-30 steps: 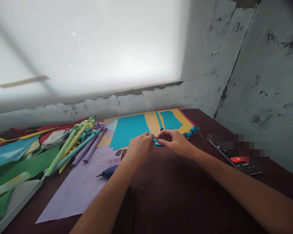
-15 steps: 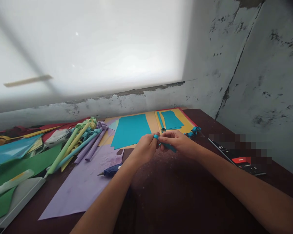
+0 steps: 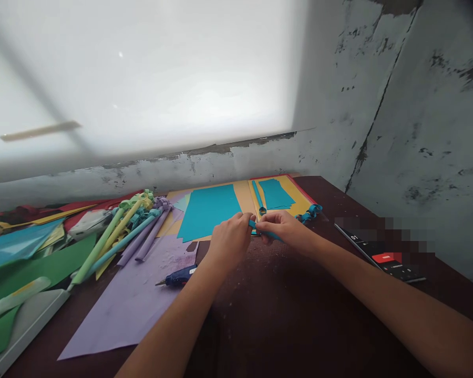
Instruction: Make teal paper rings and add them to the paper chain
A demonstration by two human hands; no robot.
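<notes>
Between my two hands is a blue paper strip [image 3: 276,235], partly hidden by the fingers. My left hand [image 3: 233,234] is closed on its left end, which bends at the fingertips. My right hand [image 3: 283,228] pinches the strip close beside, with part of it showing under the fingers. Just beyond the hands lie a rolled blue paper tube [image 3: 257,193] and a stack of small blue paper pieces [image 3: 276,193]. Larger blue sheets [image 3: 211,210] lie behind my left hand. Near my left forearm, a dark blue glue gun [image 3: 180,276] rests on a purple sheet [image 3: 114,320].
At the left lie several paper tubes with curled tops [image 3: 118,231], green sheets [image 3: 63,262] and a pale flat-sided object [image 3: 31,325]. Blue paper curls [image 3: 310,212] sit at the back right. A black and red item [image 3: 386,258] lies at the right. A wall [image 3: 260,157] stands behind the table.
My left hand has turned slightly over the strip, and the loop that showed at its fingertips is now flatter and more covered. The whole view has shifted slightly.
</notes>
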